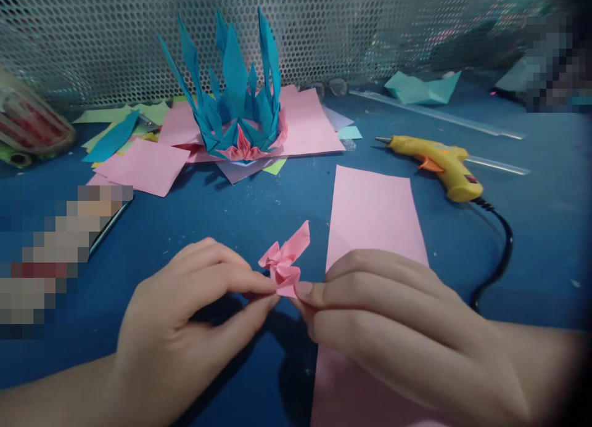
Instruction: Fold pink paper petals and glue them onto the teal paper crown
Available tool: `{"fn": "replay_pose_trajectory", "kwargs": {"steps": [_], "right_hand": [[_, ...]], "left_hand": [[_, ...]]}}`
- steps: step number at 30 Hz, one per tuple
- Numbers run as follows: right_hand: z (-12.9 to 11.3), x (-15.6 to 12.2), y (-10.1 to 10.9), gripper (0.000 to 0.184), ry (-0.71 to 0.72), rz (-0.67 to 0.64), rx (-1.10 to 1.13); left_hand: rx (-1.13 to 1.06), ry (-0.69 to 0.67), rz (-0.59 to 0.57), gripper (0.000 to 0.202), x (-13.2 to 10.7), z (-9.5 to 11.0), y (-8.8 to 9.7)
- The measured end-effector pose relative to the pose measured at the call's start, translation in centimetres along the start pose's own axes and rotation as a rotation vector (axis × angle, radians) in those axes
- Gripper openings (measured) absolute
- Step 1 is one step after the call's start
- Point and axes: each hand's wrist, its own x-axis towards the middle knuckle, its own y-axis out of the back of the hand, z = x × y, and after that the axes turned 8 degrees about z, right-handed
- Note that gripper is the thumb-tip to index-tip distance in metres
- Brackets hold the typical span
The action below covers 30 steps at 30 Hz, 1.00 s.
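A small folded pink paper piece [287, 270] is held up between both hands, with one pointed flap rising to the upper right. My left hand [189, 310] pinches its lower left edge between thumb and forefinger. On the other side, my right hand [383, 322] grips its lower right edge with the fingertips. Under the right hand lies a long pink paper strip [377, 214], partly covered by the hand and forearm. Farther back stands a crown-like origami piece [235, 69] of tall blue points, with pink folded paper along its front base.
A yellow hot glue gun [432, 156] lies at the right, its black cord [506, 242] curving toward my right wrist. Clear glue sticks [439, 114] and a pale green folded paper [423, 88] are behind it. Pink sheets [143, 165] and a container [32, 116] occupy the left.
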Motion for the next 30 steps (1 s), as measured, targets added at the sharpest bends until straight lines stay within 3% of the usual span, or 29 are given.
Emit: {"fn": "replay_pose_trajectory", "kwargs": {"steps": [6, 14, 18, 21, 25, 30], "right_hand": [[-0.6, -0.4, -0.5, 0.044, 0.048, 0.027, -0.165], [-0.4, -0.4, -0.9, 0.047, 0.041, 0.017, -0.156], [-0.4, 0.3, -0.4, 0.051, 0.01, -0.016, -0.132], [-0.5, 0.6, 0.0, 0.034, -0.057, -0.192, -0.052], [-0.8, 0.5, -0.3, 0.019, -0.276, -0.116, 0.063], [-0.9, 0.8, -0.4, 0.02, -0.369, -0.071, 0.137]], "left_hand": [[-0.1, 0.239, 0.0, 0.017, 0.5, 0.9, -0.6], [-0.165, 0.349, 0.001, 0.016, 0.6, 0.9, -0.9], [-0.164, 0.364, 0.003, 0.016, 0.6, 0.9, -1.0], [-0.159, 0.343, 0.014, 0.016, 0.6, 0.9, -1.1], [-0.147, 0.31, 0.004, 0.015, 0.4, 0.9, -1.0], [-0.111, 0.271, -0.004, 0.017, 0.2, 0.8, -1.0]]}}
